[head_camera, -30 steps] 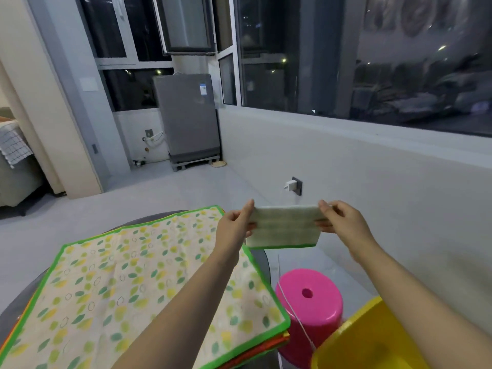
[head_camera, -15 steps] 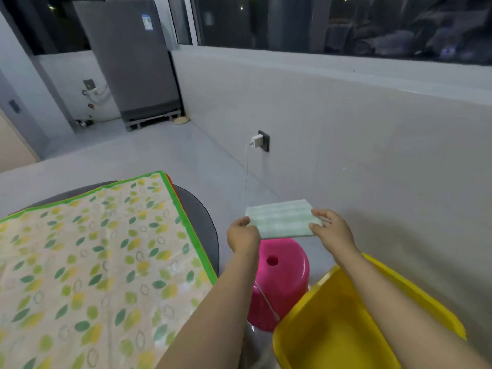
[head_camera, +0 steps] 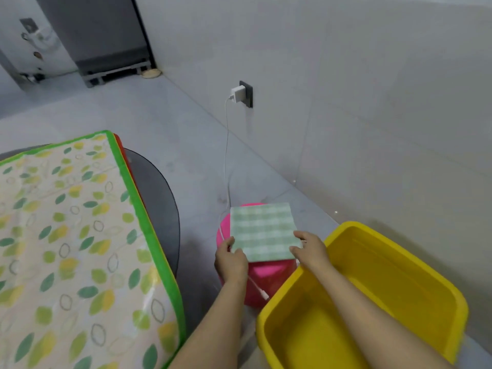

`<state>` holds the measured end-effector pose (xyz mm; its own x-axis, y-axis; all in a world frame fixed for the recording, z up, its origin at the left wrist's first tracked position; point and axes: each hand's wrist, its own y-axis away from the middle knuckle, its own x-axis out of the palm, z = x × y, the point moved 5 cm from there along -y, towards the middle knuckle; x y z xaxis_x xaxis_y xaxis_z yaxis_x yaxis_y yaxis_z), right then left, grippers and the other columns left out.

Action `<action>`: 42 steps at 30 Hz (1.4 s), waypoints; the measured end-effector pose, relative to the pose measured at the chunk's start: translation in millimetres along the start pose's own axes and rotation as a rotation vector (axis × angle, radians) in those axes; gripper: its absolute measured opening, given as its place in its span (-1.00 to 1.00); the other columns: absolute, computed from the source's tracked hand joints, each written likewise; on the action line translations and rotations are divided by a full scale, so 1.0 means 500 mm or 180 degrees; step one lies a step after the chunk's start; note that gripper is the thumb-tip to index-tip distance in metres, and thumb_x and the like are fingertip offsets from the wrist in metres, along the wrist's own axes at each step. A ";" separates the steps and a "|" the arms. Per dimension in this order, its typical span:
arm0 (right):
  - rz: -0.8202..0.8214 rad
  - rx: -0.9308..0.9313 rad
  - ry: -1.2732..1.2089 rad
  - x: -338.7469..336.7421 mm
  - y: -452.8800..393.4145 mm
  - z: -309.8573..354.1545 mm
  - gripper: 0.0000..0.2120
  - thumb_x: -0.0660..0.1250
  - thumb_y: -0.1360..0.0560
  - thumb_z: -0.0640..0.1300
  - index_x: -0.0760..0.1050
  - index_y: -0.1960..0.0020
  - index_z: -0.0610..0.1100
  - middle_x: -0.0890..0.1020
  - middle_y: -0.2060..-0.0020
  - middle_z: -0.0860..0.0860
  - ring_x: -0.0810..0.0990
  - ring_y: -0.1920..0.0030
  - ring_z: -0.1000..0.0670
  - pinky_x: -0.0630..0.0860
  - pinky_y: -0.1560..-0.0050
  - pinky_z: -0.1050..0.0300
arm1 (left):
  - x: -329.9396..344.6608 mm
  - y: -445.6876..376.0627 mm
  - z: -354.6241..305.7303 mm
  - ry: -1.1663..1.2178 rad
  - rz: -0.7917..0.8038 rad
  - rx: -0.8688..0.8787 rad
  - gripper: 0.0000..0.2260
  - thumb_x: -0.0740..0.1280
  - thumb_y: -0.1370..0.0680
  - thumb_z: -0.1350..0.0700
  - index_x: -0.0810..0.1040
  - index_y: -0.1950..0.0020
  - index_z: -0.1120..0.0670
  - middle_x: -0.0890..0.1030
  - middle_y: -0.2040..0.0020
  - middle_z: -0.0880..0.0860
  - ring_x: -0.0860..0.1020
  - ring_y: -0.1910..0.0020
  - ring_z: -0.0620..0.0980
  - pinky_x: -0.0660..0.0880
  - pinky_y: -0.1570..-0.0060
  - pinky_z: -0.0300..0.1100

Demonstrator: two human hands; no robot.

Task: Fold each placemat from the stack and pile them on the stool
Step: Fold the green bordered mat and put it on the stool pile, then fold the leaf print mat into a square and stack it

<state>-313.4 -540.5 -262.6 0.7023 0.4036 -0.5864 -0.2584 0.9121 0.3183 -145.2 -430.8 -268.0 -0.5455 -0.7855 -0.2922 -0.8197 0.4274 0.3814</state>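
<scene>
Writing: I can read none.
Folded green checked cloth placemat (head_camera: 263,230): flat over the round pink plastic stool (head_camera: 269,272), long axis running away from me.
Left hand (head_camera: 231,258): pinches its near-left corner.
Right hand (head_camera: 308,250): pinches its near-right corner.
Stack: leaf-print green-bordered placemat (head_camera: 72,249) on the table.

Materials as I logged them:

- Folded placemat (head_camera: 263,231): pale green check, woven-looking cloth, matt; I noted both hands' fingertips (head_camera: 299,237) pinching its near edge.
- Stool (head_camera: 266,272) under those fingers: pink moulded plastic, smooth, slight sheen.
- Tub (head_camera: 394,265), just right of the right hand (head_camera: 310,251): yellow plastic, smooth and glossy inside.
- Stack of placemats (head_camera: 66,235), well left of the left hand (head_camera: 231,259): leaf-print top sheet with a soft shine, green fabric-like binding.
- Table (head_camera: 157,193) under it: dark, smooth, semi-gloss.
- Cable (head_camera: 226,155) beyond the fingertips: white, smooth plastic.
- Floor (head_camera: 173,123) and wall (head_camera: 359,102): grey, matt; I couldn't tell the material.
</scene>
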 end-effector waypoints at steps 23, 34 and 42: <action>-0.0473 -0.0102 0.0793 0.060 0.019 0.010 -0.53 0.33 -0.50 -0.18 0.36 -0.38 -0.18 0.40 -0.30 -0.12 0.40 -0.29 -0.13 0.30 -0.31 0.04 | -0.011 -0.012 0.024 -0.0198 -0.0211 0.0451 -0.65 0.22 -0.54 0.38 0.47 -0.32 0.22 0.47 -0.33 0.11 0.44 -0.31 0.04 0.30 -0.24 -0.27; -0.0437 -0.0287 0.0954 0.062 0.030 0.004 -0.51 0.28 -0.55 -0.11 0.29 -0.44 -0.15 0.37 -0.31 -0.11 0.29 -0.33 -0.10 0.25 -0.34 0.06 | -0.004 -0.013 0.022 -0.0575 0.0022 0.0626 -0.65 0.20 -0.57 0.34 0.42 -0.37 0.25 0.32 -0.46 0.13 0.30 -0.43 0.07 0.16 -0.36 -0.28; -0.0744 -0.0927 0.0558 -0.014 0.108 0.105 -0.58 0.27 -0.55 -0.11 0.37 -0.39 -0.14 0.46 -0.22 -0.15 0.35 -0.28 -0.13 0.25 -0.28 0.13 | -0.021 0.110 -0.091 -0.0275 0.0012 0.1145 -0.67 0.15 -0.61 0.20 0.43 -0.36 0.19 0.41 -0.40 0.12 0.36 -0.40 0.05 0.27 -0.39 -0.12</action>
<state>-297.5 -498.0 -202.2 0.6473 0.1664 -0.7438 -0.3000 0.9527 -0.0479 -176.9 -419.3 -204.2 -0.5488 -0.7495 -0.3703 -0.8183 0.5722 0.0545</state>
